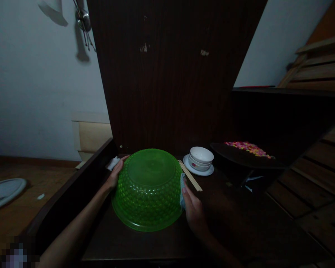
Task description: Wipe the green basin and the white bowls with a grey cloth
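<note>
A green translucent plastic basin [153,171] with a bumpy side is tilted bottom up over the dark tabletop. My left hand [115,175] grips its left side, with the fingertips partly hidden behind it. At the opposite side, my right hand [194,208] presses a light blue cloth [182,191] against the basin. Just past that hand lie pale wooden chopsticks [190,176]. White bowls [201,156] are stacked on a white saucer [186,163] behind them. By my left fingers there is a crumpled white tissue [113,163].
A raised dark board [72,197] edges the table on the left, and a tall dark panel [170,93] stands behind. To the right is a dark shelf [223,152] bearing small colourful pieces [251,148]. Wooden slats [321,70] stand at far right.
</note>
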`<state>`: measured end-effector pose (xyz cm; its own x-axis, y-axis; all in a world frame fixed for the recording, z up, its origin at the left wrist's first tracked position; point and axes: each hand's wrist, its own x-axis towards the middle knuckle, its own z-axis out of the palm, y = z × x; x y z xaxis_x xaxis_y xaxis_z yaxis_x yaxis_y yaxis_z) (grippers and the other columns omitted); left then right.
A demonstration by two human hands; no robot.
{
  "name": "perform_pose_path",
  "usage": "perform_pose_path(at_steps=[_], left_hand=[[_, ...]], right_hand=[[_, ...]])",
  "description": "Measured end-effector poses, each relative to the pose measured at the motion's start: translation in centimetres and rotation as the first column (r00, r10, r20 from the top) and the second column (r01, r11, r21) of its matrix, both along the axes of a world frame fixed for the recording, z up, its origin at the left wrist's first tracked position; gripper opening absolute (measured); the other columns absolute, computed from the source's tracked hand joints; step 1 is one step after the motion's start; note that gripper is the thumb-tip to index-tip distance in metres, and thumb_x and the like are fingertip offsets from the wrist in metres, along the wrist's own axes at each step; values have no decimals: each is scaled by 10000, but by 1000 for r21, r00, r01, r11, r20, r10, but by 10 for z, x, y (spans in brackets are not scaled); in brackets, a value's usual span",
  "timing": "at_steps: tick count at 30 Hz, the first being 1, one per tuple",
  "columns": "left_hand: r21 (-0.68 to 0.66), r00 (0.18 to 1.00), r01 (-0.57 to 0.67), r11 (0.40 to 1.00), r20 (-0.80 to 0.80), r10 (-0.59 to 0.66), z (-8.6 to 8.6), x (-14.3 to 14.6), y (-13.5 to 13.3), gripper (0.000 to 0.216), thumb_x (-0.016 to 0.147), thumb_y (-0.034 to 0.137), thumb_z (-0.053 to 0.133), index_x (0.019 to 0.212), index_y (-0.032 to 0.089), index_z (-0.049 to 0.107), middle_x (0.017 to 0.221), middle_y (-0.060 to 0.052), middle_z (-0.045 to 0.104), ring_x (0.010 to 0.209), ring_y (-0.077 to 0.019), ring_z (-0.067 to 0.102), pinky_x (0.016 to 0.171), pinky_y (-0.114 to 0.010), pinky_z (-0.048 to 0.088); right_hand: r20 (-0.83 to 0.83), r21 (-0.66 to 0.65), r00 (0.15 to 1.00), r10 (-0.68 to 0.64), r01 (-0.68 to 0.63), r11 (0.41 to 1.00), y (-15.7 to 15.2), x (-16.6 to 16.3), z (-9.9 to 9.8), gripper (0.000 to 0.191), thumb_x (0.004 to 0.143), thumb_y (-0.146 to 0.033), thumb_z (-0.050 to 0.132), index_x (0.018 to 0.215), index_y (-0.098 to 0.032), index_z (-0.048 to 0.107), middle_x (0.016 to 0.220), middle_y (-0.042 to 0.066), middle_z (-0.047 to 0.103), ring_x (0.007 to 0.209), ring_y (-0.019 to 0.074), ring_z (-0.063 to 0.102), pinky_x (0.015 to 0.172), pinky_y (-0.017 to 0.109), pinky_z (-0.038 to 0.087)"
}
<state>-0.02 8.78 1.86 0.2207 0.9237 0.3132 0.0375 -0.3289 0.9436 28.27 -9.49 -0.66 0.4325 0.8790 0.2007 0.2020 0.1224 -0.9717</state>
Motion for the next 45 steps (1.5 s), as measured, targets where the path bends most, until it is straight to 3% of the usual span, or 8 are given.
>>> perform_pose_path(at_steps=[11,18,24,27,30,37,42,45], left_hand=[[92,941,-296,951,-141,306,15,-2,1,717,861,752,389,1132,152,673,1217,-151,691,1199,-339,597,1112,-503,385],[111,889,-415,903,-163,429,35,-5,-63,598,886,658,491,1242,197,628,1294,-118,681,1230,-336,605,1089,-479,430],[98,892,-272,957,-347,289,2,6,-131,1035,771,625,692,1587,200,217,1624,-186,328,1475,-384,348,1194,-587,297],[173,839,-237,956,-460,291,-20,18,-140,1326,671,618,786,1612,185,-43,1689,-210,40,1540,-419,59,1206,-648,212],[291,807,-231,929,-476,350,-33,27,-136,1445,620,606,825,1590,181,-158,1680,-240,-56,1531,-444,-1,1202,-675,183],[351,785,-245,904,-475,398,-39,29,-131,1426,655,623,802,1580,186,-192,1677,-250,-36,1528,-458,39,1196,-680,198],[359,784,-240,902,-477,398,-40,28,-130,1420,659,646,787,1580,178,-188,1675,-256,-26,1526,-460,31,1195,-681,201],[362,778,-227,904,-492,392,-40,27,-128,1425,658,654,782,1577,164,-191,1670,-272,-35,1524,-468,18,1190,-693,193]], right_hand=[[33,50,999,31,-32,998,38,49,18,616,837,-706,543,1098,-199,777,1147,129,757,1140,353,677,1069,554,460],[89,102,993,-79,70,992,87,82,25,559,810,-698,526,987,-219,755,1065,107,764,1148,326,650,1034,500,479],[72,118,997,31,-40,992,135,79,32,574,785,-698,539,984,-204,751,976,91,773,1058,301,676,976,459,501],[47,120,991,125,-130,984,154,70,33,581,745,-717,584,993,-224,764,1078,89,773,1111,293,665,1027,452,471],[17,113,974,227,-227,967,161,61,30,618,707,-745,613,1004,-227,774,1140,85,765,1095,282,682,1020,436,484],[21,124,978,208,-209,970,137,64,24,694,736,-807,571,1061,-228,773,1101,76,780,1059,293,699,993,466,501],[115,173,986,124,-142,975,87,61,25,595,797,-738,592,1080,-246,772,1214,61,743,1238,318,619,1132,511,388],[228,191,971,70,-115,975,49,43,19,442,925,-570,539,1171,-267,746,1245,55,727,1235,291,635,1114,483,441]])
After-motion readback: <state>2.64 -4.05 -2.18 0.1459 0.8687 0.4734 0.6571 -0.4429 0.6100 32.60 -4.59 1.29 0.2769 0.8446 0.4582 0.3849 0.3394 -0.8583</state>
